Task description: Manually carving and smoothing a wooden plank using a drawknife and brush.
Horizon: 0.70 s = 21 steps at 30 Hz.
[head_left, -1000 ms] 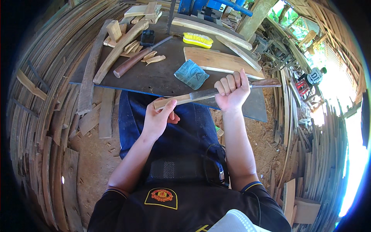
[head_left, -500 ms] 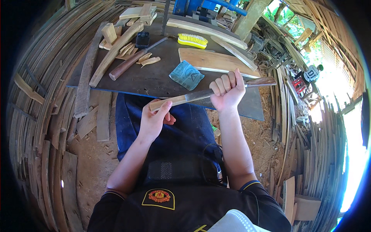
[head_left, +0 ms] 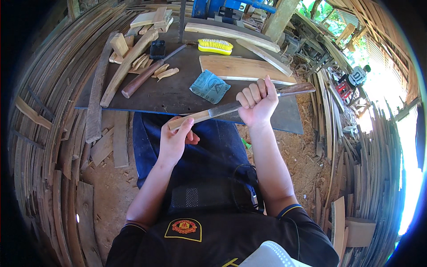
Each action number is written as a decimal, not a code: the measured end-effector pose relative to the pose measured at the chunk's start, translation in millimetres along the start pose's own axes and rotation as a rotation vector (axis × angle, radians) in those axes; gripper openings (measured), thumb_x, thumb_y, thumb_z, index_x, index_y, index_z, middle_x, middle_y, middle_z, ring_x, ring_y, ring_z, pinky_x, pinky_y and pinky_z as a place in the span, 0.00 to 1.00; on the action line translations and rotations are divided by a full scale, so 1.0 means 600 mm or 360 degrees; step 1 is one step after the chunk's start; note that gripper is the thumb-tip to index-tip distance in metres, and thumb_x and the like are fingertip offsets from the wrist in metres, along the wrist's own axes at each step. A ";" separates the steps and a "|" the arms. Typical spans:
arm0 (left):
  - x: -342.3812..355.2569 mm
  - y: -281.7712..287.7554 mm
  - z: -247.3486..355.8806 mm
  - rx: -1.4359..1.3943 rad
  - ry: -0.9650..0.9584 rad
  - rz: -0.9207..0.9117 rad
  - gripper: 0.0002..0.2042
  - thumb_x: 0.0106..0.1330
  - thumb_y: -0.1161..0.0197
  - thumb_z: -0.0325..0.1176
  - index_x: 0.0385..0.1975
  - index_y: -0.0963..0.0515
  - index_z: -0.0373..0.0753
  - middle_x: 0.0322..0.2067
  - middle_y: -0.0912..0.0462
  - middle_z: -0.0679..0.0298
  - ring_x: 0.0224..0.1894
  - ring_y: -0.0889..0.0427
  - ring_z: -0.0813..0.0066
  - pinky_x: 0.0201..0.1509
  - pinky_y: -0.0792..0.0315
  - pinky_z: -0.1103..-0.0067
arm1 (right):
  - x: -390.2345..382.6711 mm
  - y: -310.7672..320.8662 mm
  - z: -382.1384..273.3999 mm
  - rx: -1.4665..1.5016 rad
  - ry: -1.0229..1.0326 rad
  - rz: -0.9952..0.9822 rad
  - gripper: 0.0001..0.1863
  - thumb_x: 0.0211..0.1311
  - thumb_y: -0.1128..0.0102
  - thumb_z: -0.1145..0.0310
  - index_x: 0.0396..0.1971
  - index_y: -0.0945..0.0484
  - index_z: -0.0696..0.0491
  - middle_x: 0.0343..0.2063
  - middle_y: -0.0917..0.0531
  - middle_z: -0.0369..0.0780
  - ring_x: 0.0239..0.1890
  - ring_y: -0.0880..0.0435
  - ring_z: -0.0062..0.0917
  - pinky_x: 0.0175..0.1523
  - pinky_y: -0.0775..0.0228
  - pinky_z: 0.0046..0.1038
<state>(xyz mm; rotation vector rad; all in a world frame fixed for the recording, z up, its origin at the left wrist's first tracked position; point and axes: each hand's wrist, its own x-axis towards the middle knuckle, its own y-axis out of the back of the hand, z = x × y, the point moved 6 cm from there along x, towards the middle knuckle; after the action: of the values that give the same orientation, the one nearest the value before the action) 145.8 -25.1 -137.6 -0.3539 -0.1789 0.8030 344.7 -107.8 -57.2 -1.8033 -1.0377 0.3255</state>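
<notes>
My left hand [head_left: 177, 138] is closed around a pale narrow strip of wood [head_left: 201, 116], thumb on top. The flat metal end of a long blade [head_left: 224, 109] meets the strip; whether it lies on the wood or fits into it I cannot tell. My right hand [head_left: 259, 103] is wrapped around the middle of this blade, thumb pointing up. Beyond the fist its brown wooden handle [head_left: 298, 88] sticks out to the right. Both things are held above my lap, by the near edge of the dark table [head_left: 164, 95].
On the table are a blue-green sandpaper sheet [head_left: 210, 86], a yellow brush [head_left: 215, 46], a wide board [head_left: 247, 69], a wooden-handled tool [head_left: 142, 79], a small black box [head_left: 157, 49] and several wood offcuts [head_left: 167, 72]. A blue machine [head_left: 222, 10] stands behind. Long planks [head_left: 49, 147] line the left side.
The whole view has shifted slightly. Both hands keep their grip, and the blade and strip stay in nearly the same position.
</notes>
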 end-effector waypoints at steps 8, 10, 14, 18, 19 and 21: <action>-0.002 -0.001 -0.001 -0.0002 -0.0006 0.0011 0.13 0.66 0.40 0.40 0.33 0.26 0.34 0.15 0.27 0.69 0.19 0.20 0.78 0.24 0.24 0.83 | 0.000 -0.003 -0.002 0.0018 -0.0018 0.0014 0.25 0.69 0.56 0.57 0.10 0.48 0.44 0.06 0.52 0.28 0.09 0.57 0.17 0.16 0.62 0.23; -0.003 0.001 0.001 -0.0023 -0.0002 0.0035 0.13 0.66 0.40 0.40 0.33 0.26 0.34 0.15 0.27 0.69 0.19 0.21 0.79 0.24 0.24 0.83 | 0.001 0.000 -0.011 -0.0026 -0.0014 0.0145 0.25 0.69 0.57 0.57 0.10 0.47 0.44 0.07 0.52 0.28 0.09 0.58 0.16 0.15 0.63 0.23; -0.004 0.007 0.004 -0.0037 0.0004 0.0065 0.14 0.66 0.39 0.40 0.33 0.24 0.33 0.15 0.27 0.69 0.18 0.22 0.79 0.24 0.25 0.84 | 0.008 0.027 -0.097 -0.0314 0.0249 0.0229 0.24 0.70 0.59 0.58 0.11 0.47 0.44 0.07 0.53 0.27 0.09 0.59 0.16 0.15 0.66 0.23; 0.003 -0.001 0.004 -0.0001 -0.0012 -0.0002 0.15 0.65 0.38 0.41 0.31 0.23 0.32 0.15 0.27 0.69 0.19 0.22 0.80 0.24 0.25 0.84 | 0.006 0.036 -0.137 -0.0349 0.0284 0.0123 0.24 0.70 0.60 0.57 0.11 0.47 0.43 0.07 0.53 0.27 0.09 0.59 0.16 0.15 0.67 0.23; 0.003 0.001 0.003 0.0004 -0.0002 0.0000 0.15 0.65 0.38 0.41 0.31 0.23 0.32 0.15 0.27 0.69 0.19 0.22 0.80 0.24 0.25 0.84 | 0.004 0.028 -0.133 -0.0310 0.0283 0.0107 0.24 0.70 0.60 0.57 0.11 0.47 0.43 0.07 0.53 0.27 0.09 0.59 0.16 0.15 0.67 0.23; 0.005 -0.001 0.004 0.0082 -0.0014 -0.0040 0.14 0.63 0.36 0.39 0.33 0.22 0.31 0.17 0.24 0.68 0.20 0.23 0.82 0.27 0.25 0.84 | 0.004 0.026 -0.092 -0.0271 0.0184 0.0177 0.24 0.69 0.58 0.56 0.11 0.46 0.44 0.08 0.52 0.28 0.10 0.58 0.17 0.16 0.67 0.24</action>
<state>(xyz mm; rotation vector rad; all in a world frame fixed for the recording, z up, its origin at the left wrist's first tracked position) 147.7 -22.7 -135.2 -0.2991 -0.1704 0.7833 388.4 -142.3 -43.7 -2.0128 -0.9085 0.2025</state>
